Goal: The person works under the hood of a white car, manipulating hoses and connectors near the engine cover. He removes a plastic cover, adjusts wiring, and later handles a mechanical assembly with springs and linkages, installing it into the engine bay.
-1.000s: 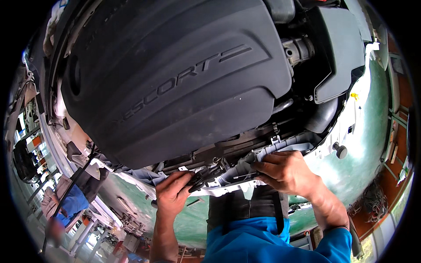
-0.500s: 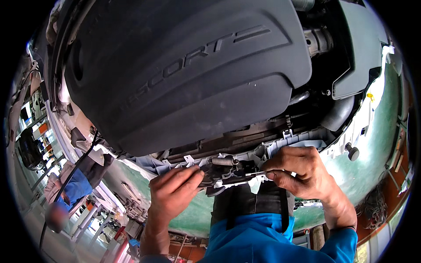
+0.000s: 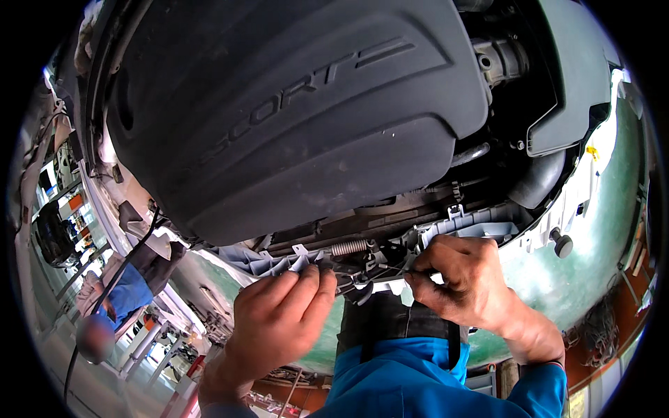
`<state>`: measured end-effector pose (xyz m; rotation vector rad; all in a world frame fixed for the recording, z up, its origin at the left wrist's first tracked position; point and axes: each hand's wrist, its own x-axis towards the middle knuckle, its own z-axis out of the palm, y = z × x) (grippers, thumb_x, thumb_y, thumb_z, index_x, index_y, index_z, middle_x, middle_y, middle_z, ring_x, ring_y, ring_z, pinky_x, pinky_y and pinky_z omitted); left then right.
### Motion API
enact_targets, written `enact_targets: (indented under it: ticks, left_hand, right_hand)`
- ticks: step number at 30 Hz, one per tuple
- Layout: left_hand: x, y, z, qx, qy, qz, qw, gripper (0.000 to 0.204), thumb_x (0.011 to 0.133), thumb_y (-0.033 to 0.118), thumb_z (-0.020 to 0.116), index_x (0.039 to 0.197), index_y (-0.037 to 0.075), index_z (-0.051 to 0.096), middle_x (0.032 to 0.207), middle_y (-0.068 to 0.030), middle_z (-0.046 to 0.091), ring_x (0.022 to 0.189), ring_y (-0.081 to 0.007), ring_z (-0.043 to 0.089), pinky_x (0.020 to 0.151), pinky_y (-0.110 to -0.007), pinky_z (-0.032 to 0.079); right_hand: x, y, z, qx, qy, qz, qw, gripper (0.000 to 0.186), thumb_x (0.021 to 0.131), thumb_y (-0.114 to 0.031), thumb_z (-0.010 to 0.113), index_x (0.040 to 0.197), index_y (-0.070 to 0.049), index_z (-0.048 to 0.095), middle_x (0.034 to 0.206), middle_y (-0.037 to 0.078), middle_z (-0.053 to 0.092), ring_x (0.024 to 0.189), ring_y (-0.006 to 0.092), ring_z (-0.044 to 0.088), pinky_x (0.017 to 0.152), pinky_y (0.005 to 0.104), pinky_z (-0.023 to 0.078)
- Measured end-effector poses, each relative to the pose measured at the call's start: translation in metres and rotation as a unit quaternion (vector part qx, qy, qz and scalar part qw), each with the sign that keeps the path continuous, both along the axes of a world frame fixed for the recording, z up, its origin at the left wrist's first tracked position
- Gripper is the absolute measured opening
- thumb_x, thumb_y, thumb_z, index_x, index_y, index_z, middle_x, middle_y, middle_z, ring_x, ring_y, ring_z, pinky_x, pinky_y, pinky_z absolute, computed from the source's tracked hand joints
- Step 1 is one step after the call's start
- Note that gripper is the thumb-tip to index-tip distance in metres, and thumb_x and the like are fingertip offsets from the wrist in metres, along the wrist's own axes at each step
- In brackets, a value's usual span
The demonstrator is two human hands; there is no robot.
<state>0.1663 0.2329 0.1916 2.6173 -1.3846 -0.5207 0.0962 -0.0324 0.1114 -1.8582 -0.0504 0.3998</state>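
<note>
In front of me, at the car's front crossmember, sits a dark hood latch [image 3: 361, 276] with a coil spring [image 3: 352, 248] lying along its top. My left hand [image 3: 284, 306] is closed at the latch's left end, fingers together over its edge; the thumb is hidden. From the right, my right hand [image 3: 456, 282] pinches a thin cable [image 3: 394, 268] between thumb and forefinger. The cable runs left from the fingertips to the latch; its end inside the mechanism is too small to make out.
A large black engine cover [image 3: 300, 139] fills the space beyond the hands. Grey plastic trim [image 3: 481, 226] lines the front edge. A black rubber bumper stop [image 3: 560, 244] stands at the right, near a black air duct [image 3: 535, 182]. Another person [image 3: 129, 292] is at the far left.
My left hand has moved slightly right and its fingers now reach farther over the latch edge. The latch has tilted and the spring sits a little more left. My right hand has shifted slightly left.
</note>
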Motion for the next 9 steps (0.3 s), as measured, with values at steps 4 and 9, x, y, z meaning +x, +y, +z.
enact_targets:
  ticks: [4,9]
  left_hand:
    - [0.003,-0.015,0.009,0.029,-0.004,-0.035,0.999,0.026,0.08,0.008,0.076,0.104,-0.002,0.078,0.094,-0.0094,0.072,0.078,-0.0181,0.065,0.062,-0.028,0.054]
    - [0.004,-0.036,0.019,0.087,0.032,-0.031,0.995,0.031,0.08,0.006,0.074,0.109,-0.004,0.076,0.099,-0.0108,0.071,0.081,-0.0193,0.066,0.063,-0.03,0.056]
  right_hand:
    - [0.003,-0.001,0.0,0.002,0.006,0.009,1.0,0.014,0.078,-0.003,0.083,0.082,-0.002,0.07,0.073,0.01,0.067,0.058,0.0254,0.067,0.05,0.0353,0.05]
    - [0.004,0.002,0.0,-0.015,0.007,0.01,1.0,0.013,0.079,-0.004,0.083,0.082,-0.003,0.07,0.075,0.011,0.07,0.06,0.0269,0.07,0.051,0.0367,0.052]
